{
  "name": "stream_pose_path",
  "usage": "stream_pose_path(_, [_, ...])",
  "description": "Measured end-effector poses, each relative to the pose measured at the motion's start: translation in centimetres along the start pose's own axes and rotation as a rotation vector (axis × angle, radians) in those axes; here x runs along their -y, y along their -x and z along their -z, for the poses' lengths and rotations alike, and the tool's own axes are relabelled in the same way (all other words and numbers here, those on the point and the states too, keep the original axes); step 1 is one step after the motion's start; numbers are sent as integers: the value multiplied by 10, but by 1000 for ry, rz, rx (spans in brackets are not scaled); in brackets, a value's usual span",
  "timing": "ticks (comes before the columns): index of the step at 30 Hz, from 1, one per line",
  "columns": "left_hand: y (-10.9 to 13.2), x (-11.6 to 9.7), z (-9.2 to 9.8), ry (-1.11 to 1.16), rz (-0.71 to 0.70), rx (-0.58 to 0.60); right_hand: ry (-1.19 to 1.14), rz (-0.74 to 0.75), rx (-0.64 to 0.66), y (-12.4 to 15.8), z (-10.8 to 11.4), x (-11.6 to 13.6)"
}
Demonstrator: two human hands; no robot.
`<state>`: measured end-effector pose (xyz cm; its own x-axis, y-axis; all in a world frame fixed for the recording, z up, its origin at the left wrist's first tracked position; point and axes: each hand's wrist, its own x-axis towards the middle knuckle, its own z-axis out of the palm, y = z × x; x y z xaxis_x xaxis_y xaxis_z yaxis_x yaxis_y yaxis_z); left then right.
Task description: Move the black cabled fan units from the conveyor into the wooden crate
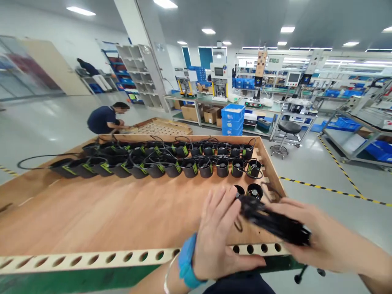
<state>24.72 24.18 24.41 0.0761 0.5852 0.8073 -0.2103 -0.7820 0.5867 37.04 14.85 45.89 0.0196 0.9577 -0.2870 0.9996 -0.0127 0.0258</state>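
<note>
My right hand (318, 241) grips a black fan unit (275, 222), blurred by motion, over the near right corner of a wooden tray (122, 212). My left hand (219, 232), with a blue wristband, is open with its fingers spread and touches the left end of that unit. Just beyond the hands two black round fans (248, 190) stand on the tray. Two long rows of the same black fans (171, 161) with cables and yellow-green labels fill the tray's far side.
The tray's near rail (92, 258) has a line of round holes and rests on a green edge. A person in dark blue (105, 118) crouches at another wooden tray beyond. Blue bins (232, 118), a stool (288, 130) and workbenches stand behind.
</note>
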Motion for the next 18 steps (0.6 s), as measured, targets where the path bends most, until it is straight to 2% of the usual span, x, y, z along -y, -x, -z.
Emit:
stream_pose_path(2, [-7, 5, 13, -138, -44, 165, -27, 50, 157, -35, -10, 17])
stream_pose_path(3, [-8, 13, 17, -156, -22, 261, -39, 55, 204, -50, -19, 20])
stream_pose_path(5, [-4, 34, 20, -128, 89, 423, -40, 25, 226, -71, -41, 19])
stream_pose_path(8, [20, 63, 20, -75, 295, 570, 7, -62, 200, -79, -85, 1])
stream_pose_path(11, [54, 76, 21, -19, 475, 603, 0, -193, 209, -65, -131, -23])
stream_pose_path(14, [76, 75, 27, 18, 618, 549, -285, -340, 143, -42, -159, -43])
stream_pose_path(16, [77, 71, 32, 48, 673, 523, -621, -366, 173, -29, -157, -48])
stream_pose_path(18, [68, 68, 36, 77, 703, 541, -890, -361, 260, -19, -139, -48])
